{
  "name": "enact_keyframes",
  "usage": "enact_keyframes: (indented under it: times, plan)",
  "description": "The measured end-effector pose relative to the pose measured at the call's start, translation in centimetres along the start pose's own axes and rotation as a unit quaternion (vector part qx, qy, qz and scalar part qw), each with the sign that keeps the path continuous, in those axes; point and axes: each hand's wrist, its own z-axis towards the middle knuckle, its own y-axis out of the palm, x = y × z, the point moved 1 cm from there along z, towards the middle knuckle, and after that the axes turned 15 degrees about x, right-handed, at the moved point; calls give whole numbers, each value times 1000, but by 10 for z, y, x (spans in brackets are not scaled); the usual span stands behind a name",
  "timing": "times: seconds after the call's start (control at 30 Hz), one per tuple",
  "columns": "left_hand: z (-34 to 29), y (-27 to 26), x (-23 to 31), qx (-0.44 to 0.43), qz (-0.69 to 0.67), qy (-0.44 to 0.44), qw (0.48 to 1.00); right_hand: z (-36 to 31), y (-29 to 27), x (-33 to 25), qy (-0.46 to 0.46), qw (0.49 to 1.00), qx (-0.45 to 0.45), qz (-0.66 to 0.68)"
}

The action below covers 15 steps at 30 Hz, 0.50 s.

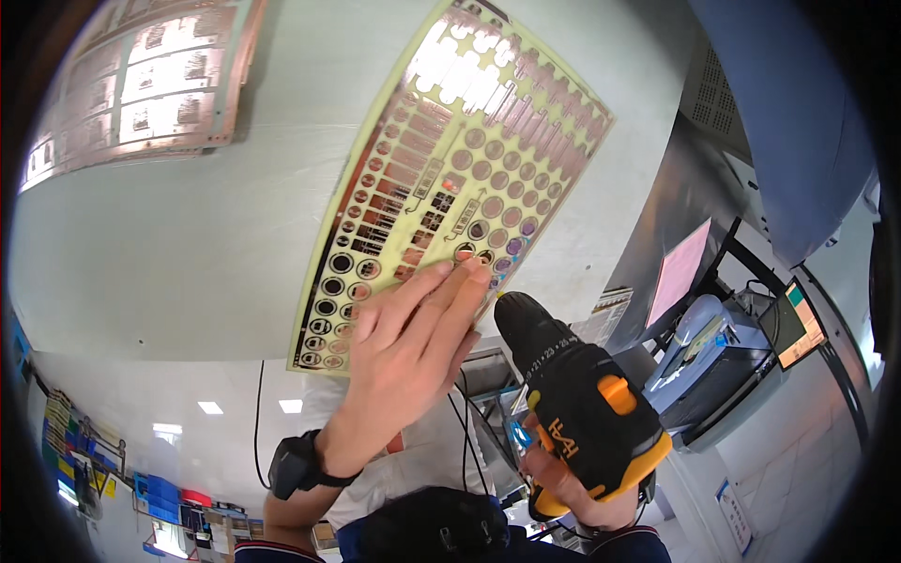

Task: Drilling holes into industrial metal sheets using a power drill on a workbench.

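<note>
A yellow-green panel (450, 169) with rows of shiny round and oblong shapes lies against a pale, glossy surface. My left hand (413, 328) rests on its lower part, the fingers stretched out and the fingertips next to a few dark round shapes. In my right hand (596, 507) is a black and orange cordless drill (591, 403), the fingers wrapped round its grip. The drill's nose points up and left toward the panel's lower right edge. Whether its tip touches the panel, I cannot tell. A black watch (298, 464) sits on my left wrist.
Coppery sheets (169, 84) with a grid pattern lie at the upper left. On the right stand a blue-grey machine (704, 347) and a small screen (798, 324). Blue bins (161, 497) show at the lower left, and dark cables hang near my body.
</note>
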Motion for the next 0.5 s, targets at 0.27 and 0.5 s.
enact_keyframes:
  times: [0.27,0.5]
  plan:
    - [-2,0,-5,1,31,50,998,6,2,-17,-177,977,-33,-110]
    - [-3,-2,-4,-3,12,47,999,-8,5,-21,2,998,57,-30]
